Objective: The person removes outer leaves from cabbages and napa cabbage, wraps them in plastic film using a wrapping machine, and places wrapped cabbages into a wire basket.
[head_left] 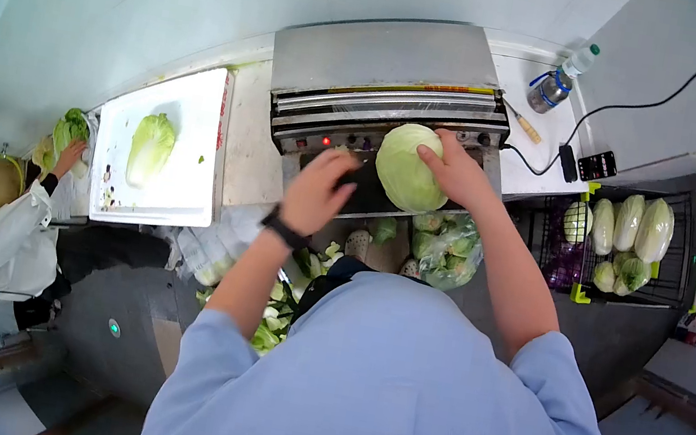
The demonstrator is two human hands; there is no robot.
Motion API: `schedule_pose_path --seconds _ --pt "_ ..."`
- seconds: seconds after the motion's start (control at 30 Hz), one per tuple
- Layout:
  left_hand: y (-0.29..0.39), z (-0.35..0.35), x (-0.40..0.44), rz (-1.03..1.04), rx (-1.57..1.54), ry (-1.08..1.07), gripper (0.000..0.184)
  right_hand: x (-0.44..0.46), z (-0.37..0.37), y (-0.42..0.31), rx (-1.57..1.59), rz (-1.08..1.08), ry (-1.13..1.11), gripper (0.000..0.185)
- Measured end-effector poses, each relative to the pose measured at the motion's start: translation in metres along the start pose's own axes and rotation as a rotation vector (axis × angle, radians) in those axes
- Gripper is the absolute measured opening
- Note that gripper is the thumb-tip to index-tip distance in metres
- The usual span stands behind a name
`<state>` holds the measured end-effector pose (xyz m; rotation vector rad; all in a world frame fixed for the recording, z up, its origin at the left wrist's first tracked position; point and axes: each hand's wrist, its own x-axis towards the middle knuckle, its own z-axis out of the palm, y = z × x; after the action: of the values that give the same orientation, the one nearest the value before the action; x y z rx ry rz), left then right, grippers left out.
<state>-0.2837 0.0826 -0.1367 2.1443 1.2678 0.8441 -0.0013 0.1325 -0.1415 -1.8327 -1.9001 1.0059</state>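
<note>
Mid-frame: right hand grips cabbage, seemingly unwrapped; left hand blurred, empty, loosely spread. At right, crate already holds apparently film-wrapped heads.

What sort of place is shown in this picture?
Probably a vegetable-packing room: a film-wrapping machine, a wire crate of Chinese cabbages, and a round cabbage in the right hand.

Smooth cabbage, matt metal machine, glossy plastic bag

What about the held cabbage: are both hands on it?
No, only the right hand touches the held cabbage; the left hand is apart.
</note>
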Motion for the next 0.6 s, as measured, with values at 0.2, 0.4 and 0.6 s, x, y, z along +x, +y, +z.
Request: schedule_pose_path --seconds 0.2,0.4,0.6 --pt "0.013 0.071 0.058 0.293 0.011 0.080 0.040 0.001 0.000 0.014 0.093 0.019 -0.021 0.074" --pt "-0.007 0.074 0.058 0.528 -0.018 -0.034 0.034 -0.008 0.007 0.031 0.141 -0.007 0.074 0.077" --pt "0.018 0.064 0.054 0.359 -0.028 -0.199 0.033 -0.021 0.004 0.017 0.065 0.010 0.041 0.077"
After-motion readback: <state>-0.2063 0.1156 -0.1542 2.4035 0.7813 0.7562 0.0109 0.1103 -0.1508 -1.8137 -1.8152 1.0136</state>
